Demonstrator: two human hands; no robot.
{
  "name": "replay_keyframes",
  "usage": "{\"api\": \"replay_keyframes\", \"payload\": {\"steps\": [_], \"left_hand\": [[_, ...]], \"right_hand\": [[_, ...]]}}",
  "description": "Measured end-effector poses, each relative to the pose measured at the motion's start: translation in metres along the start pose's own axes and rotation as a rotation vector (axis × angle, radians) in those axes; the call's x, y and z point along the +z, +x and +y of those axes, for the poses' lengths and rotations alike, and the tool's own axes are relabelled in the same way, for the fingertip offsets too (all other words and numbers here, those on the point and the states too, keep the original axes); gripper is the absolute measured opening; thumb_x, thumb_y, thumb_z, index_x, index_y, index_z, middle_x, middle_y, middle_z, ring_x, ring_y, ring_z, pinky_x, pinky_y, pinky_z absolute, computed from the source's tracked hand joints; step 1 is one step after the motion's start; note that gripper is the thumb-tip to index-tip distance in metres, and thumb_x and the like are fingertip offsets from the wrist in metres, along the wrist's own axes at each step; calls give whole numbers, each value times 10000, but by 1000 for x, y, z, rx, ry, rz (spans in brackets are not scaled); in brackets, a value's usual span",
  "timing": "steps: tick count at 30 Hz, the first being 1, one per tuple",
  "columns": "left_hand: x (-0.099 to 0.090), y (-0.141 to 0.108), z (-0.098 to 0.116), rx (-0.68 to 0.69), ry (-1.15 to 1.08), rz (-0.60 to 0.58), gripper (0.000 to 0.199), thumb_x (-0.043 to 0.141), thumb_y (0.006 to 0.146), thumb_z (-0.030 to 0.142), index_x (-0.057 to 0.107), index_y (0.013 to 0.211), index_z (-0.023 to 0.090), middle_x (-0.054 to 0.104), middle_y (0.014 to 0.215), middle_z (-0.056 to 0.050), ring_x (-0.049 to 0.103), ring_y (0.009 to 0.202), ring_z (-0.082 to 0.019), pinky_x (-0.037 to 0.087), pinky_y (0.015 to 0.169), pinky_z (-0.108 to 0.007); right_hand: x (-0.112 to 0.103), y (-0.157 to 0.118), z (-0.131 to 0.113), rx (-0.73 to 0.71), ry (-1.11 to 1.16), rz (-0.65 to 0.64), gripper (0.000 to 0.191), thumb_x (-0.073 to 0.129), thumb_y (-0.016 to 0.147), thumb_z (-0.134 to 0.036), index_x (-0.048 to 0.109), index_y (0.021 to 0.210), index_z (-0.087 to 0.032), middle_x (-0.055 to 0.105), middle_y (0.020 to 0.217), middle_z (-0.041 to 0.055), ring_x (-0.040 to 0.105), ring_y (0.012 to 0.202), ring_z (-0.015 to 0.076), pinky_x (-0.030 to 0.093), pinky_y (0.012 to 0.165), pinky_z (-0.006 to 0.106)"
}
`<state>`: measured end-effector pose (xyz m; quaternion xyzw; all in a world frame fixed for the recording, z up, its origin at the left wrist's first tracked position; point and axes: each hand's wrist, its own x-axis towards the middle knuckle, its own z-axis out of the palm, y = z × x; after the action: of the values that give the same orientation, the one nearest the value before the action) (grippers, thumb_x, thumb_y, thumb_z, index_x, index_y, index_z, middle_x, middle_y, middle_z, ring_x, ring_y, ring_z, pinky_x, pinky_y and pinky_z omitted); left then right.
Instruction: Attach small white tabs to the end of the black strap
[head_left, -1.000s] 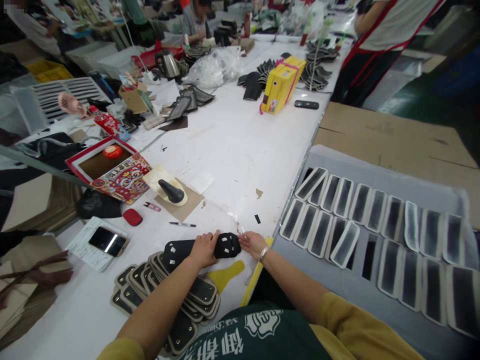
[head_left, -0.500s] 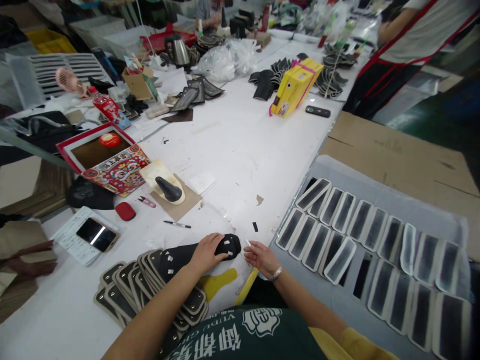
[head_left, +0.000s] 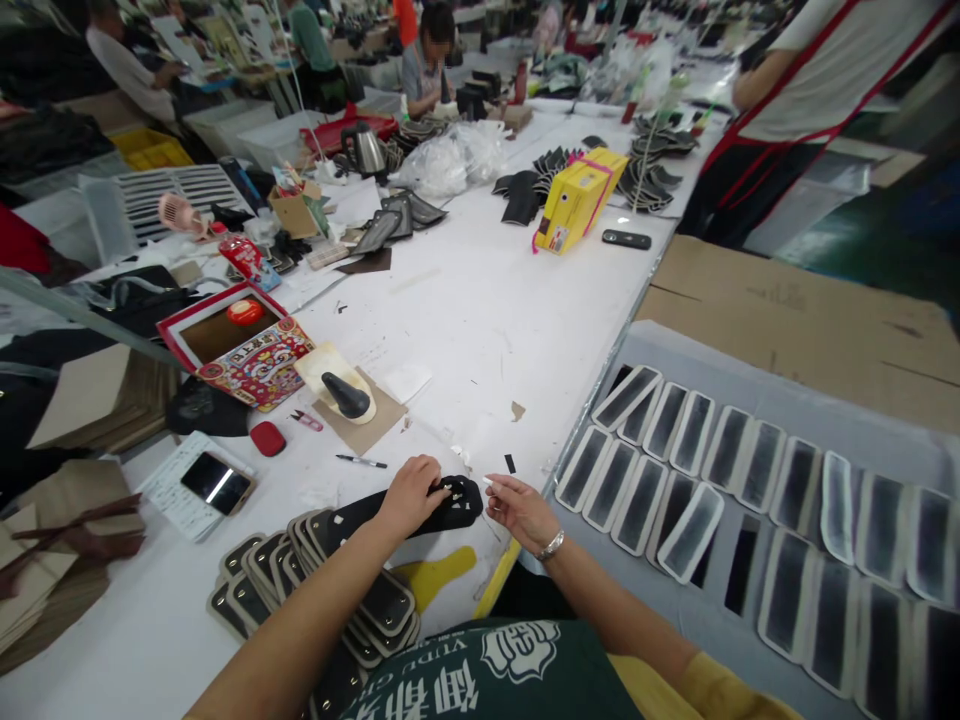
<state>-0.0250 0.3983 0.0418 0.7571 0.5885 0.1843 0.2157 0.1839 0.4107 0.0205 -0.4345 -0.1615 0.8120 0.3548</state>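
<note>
My left hand (head_left: 409, 497) rests over a long black strip (head_left: 466, 503) with a rounded end, its fingers curled down onto it. Small white bits show on the strip near the fingertips. Just right of that end, my right hand (head_left: 521, 515) pinches a small white piece (head_left: 489, 481) between thumb and fingers, apart from the strip. Under my left forearm lies a fanned pile of dark, light-edged panels (head_left: 386, 603) with metal studs. The strip's other end lies against this pile. A yellow patch (head_left: 442, 575) shows on the table below the strip.
Rows of pale-rimmed dark panels (head_left: 731, 445) lie on a grey surface at right. Left of my hands are a pen (head_left: 361, 461), a black-handled tool (head_left: 346, 397), a red mouse (head_left: 268, 438) and a phone (head_left: 217, 483). A yellow box (head_left: 581, 200) stands farther off; co-workers are beyond.
The view has tipped upward, showing more of the room. My left fingers, flatter on the strip before, are now more bent at its end. My right hand keeps its pinch on the white piece.
</note>
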Motion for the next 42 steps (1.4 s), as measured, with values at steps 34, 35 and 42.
{"api": "replay_keyframes", "payload": {"steps": [34,35,42], "left_hand": [[-15,39,-6,-161,-178,-182,315,346,840,239,604,1015,195,603,972,-64,530,953,-199,393,890,-337],[-6,38,-7,-115,-84,-209,332,328,838,204,598,1029,180,594,965,-82,529,951,-205,394,892,-347],[37,17,-39,-77,15,-213,397,462,819,388,511,1145,168,509,1135,-110,440,1103,-239,309,999,-392]], "right_hand": [[-43,-13,35,272,334,-113,175,684,720,-256,572,793,-144,622,677,-36,580,568,58,473,595,203],[-43,-13,36,280,329,-159,172,680,725,-258,573,797,-144,624,691,-30,586,591,65,473,616,215],[-50,-8,62,358,230,-225,241,734,652,-257,591,819,-159,643,990,58,604,916,170,430,796,321]]}}
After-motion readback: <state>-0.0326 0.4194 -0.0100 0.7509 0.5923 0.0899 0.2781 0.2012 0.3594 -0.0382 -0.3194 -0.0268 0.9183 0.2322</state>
